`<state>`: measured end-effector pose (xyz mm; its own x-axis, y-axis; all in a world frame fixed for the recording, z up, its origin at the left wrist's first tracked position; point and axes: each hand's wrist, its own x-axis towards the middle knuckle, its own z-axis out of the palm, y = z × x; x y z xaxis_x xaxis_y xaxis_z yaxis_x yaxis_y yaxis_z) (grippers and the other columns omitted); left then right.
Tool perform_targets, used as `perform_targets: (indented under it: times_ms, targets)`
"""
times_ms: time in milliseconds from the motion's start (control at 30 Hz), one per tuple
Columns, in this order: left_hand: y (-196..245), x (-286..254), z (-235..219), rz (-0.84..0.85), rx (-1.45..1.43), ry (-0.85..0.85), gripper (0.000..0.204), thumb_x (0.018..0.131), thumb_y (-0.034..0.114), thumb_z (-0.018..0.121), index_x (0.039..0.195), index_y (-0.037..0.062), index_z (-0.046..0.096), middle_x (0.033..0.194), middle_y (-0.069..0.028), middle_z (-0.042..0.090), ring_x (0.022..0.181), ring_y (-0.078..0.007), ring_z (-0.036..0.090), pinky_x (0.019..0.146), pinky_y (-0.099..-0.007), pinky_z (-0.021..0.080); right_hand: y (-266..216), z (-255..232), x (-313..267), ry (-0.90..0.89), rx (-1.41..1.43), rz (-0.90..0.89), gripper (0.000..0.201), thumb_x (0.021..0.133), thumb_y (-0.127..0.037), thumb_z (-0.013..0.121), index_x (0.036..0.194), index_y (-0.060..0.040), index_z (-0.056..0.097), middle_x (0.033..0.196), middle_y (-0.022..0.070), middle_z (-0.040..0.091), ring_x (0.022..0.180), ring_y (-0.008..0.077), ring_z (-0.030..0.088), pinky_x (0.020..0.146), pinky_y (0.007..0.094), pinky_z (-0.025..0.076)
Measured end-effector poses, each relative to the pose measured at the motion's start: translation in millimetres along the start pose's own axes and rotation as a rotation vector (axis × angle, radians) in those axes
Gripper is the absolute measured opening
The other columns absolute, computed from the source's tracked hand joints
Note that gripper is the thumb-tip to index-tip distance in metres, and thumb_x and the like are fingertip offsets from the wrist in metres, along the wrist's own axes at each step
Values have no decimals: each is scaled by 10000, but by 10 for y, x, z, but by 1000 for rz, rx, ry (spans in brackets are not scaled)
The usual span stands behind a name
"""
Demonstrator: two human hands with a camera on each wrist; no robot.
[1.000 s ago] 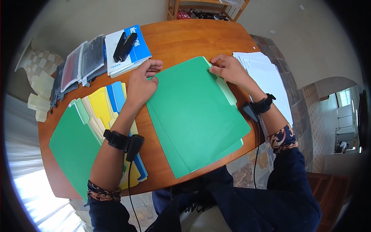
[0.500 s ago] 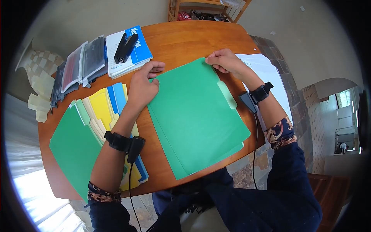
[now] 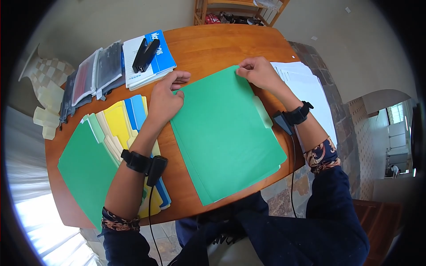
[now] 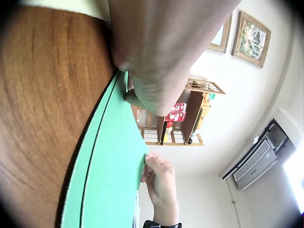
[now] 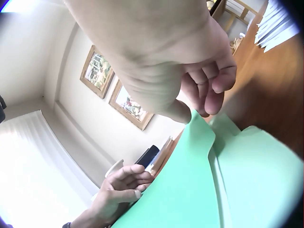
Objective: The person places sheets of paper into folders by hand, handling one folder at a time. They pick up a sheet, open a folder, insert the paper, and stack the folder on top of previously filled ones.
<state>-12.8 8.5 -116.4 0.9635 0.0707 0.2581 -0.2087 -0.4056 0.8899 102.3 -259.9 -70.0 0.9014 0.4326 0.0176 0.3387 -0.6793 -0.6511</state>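
Note:
A green file folder [image 3: 226, 137] lies at a slant on the table before me, its edges slightly offset from another green layer beneath. A pale green tab [image 3: 262, 111] sticks out along its right side. My right hand [image 3: 258, 73] pinches the far right corner between thumb and fingers; the right wrist view shows the corner [image 5: 197, 124] lifted there. At the far left corner is my left hand [image 3: 166, 97], its fingers loosely bent beyond the edge and its thumb against the folder's edge. In the right wrist view that left hand [image 5: 118, 192] grips nothing firmly.
Left of the folder lies a fanned stack of green, cream, yellow and blue folders [image 3: 116, 119]. Zip pouches [image 3: 108, 64] and a notebook pile [image 3: 165, 60] topped by a black stapler [image 3: 145, 55] stand farther back. White paper sheets [image 3: 306, 88] lie at the right edge.
The right hand has gone from loosely beside the corner to pinching it. The top folder has turned and shifted slightly. The left hand has stayed almost in place.

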Motion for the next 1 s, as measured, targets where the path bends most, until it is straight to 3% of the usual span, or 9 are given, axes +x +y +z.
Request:
perform_targets:
  times_ms: [200, 500, 567, 1000]
  targets:
    - [23, -5, -2, -4, 18, 1, 441, 770, -149, 512, 1160, 10, 642, 1142, -135, 689, 1093, -238, 661, 981, -327, 509, 99, -11, -35, 10, -173, 25, 253, 841, -169, 689, 988, 34, 724, 797, 122, 711, 744, 177, 654, 705, 304, 510]
    - [41, -15, -5, 15, 22, 1, 439, 763, -151, 508, 1151, 2, 644, 1144, -135, 686, 1088, -244, 661, 976, -328, 514, 112, 23, 103, -85, 21, 116, 166, 872, -134, 678, 912, 26, 697, 763, 56, 671, 656, 113, 591, 604, 264, 467]
    - [43, -15, -4, 18, 26, 0, 440, 762, -152, 506, 1150, 2, 644, 1146, -137, 684, 1088, -244, 661, 975, -329, 515, 120, 22, 120, -78, 83, 165, 168, 817, -180, 704, 859, -18, 720, 791, 71, 702, 769, 161, 654, 732, 304, 512]
    - [45, -21, -9, 16, 51, -3, 444, 763, -152, 513, 1154, 12, 646, 1147, -132, 684, 1091, -243, 658, 984, -327, 512, 144, 47, 136, -174, 88, 68, 162, 804, -167, 712, 894, -32, 704, 822, 58, 695, 780, 156, 644, 718, 306, 502]
